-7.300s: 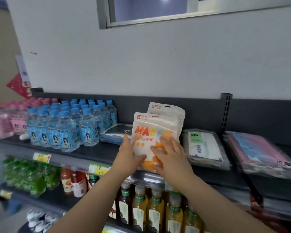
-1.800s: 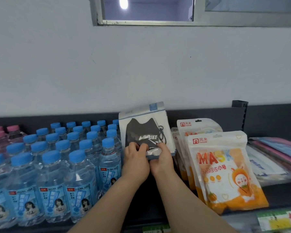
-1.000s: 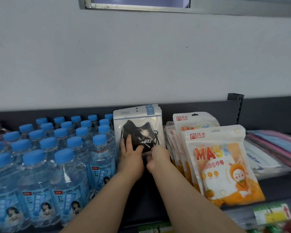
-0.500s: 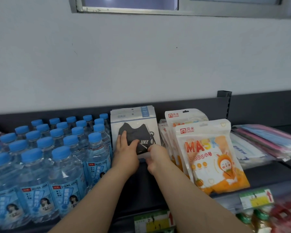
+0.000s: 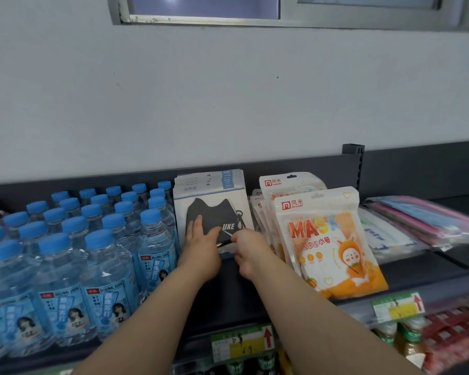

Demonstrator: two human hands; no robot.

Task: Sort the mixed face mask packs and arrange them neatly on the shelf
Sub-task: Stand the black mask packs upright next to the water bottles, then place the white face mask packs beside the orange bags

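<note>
Black mask pack [image 5: 211, 209], tilted before, now upright at shelf [image 5: 228, 307] back, L hand [image 5: 201, 244] flat on it, R hand [image 5: 251, 251] pinching its lower edge; water bottles [image 5: 100, 253] crowd 9 o'clock, orange packs [image 5: 328, 239] 3 o'clock.

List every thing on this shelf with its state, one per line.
Black mask packs: upright, stacked front to back against the shelf back.
Left hand: fingers straight, pressed flat on the front pack.
Right hand: pinches the front pack's lower edge.
Orange mask packs: standing, leaning back in a row.
Clear mask packs: lying flat.
Water bottles: upright, capped.
</note>
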